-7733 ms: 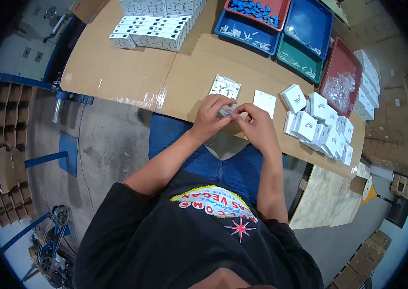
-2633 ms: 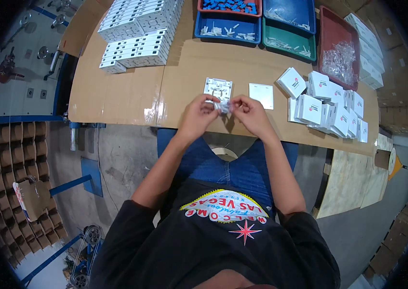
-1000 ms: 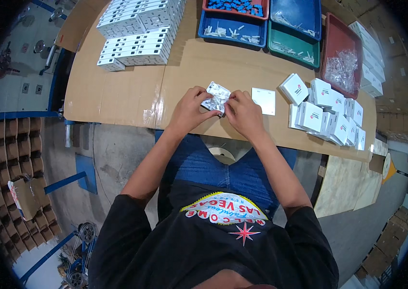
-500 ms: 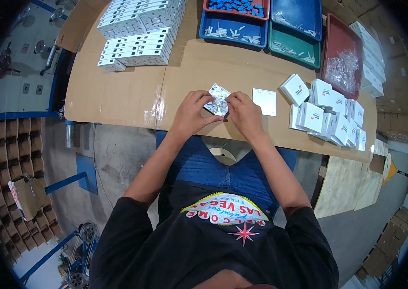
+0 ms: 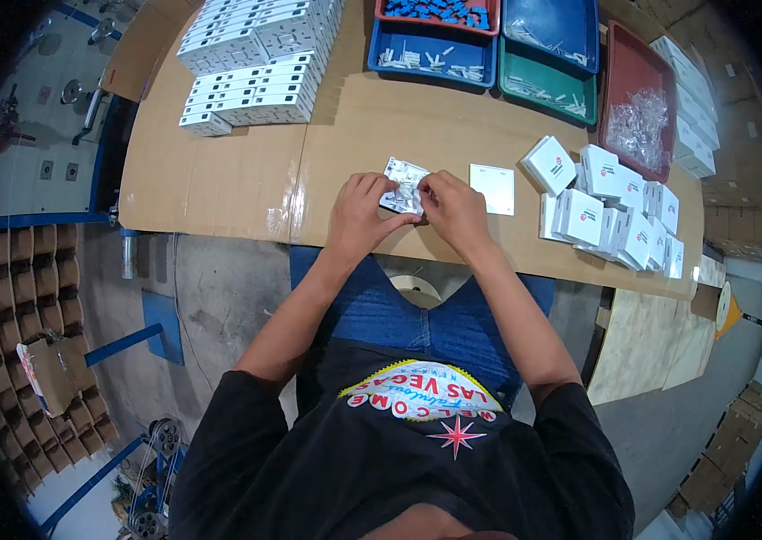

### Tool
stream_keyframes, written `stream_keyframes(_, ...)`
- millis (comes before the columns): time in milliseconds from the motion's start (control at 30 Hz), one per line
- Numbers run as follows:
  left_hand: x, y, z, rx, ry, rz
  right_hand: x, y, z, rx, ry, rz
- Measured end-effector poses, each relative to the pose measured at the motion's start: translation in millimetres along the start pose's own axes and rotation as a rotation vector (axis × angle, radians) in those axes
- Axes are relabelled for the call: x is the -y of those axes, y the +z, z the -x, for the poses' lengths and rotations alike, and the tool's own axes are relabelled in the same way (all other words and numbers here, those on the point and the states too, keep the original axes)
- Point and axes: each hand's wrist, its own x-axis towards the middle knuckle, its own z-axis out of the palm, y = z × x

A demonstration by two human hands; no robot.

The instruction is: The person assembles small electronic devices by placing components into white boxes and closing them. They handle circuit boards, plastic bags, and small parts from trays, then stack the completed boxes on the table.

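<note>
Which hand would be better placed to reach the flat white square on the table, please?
Probably the right hand: the flat white square lies just to its right, while the left hand is farther off, past the white part.

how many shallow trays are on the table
5: red tray with blue parts at the top; blue tray just below it; second blue tray right of those; green tray below that; long red tray farthest right. More may lie beyond the top edge.

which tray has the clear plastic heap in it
The red tray farthest right, with clear plastic heaped at its near end; the other red tray, at the picture's top edge, holds blue pieces.
</note>
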Motion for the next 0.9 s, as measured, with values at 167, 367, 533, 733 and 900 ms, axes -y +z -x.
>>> stream_keyframes(167,-5.0,6.0,1.5,-0.033,-0.022,-0.035,5.0,0.2,-1.8,0.008,0.008,0.158)
stream_keyframes(367,-3.8,5.3,1.1,-0.01,-0.024,-0.039,16.5,-1.2,5.2,0.039,-0.042,0.283)
stream_keyframes(533,7.8,-6.0,0.6,0.062,0.079,0.011,9.5,-6.5,8.0,0.014,-0.086,0.262)
stream_keyframes(733,19.8,-11.3,-5.1,0.092,0.083,0.078,-4.5,-14.8,1.2,0.009,-0.13,0.161)
stream_keyframes(900,19.4,-4.9,-8.2,0.106,-0.009,0.019,-16.5,-28.4,-24.5,-0.101,-0.172,0.033)
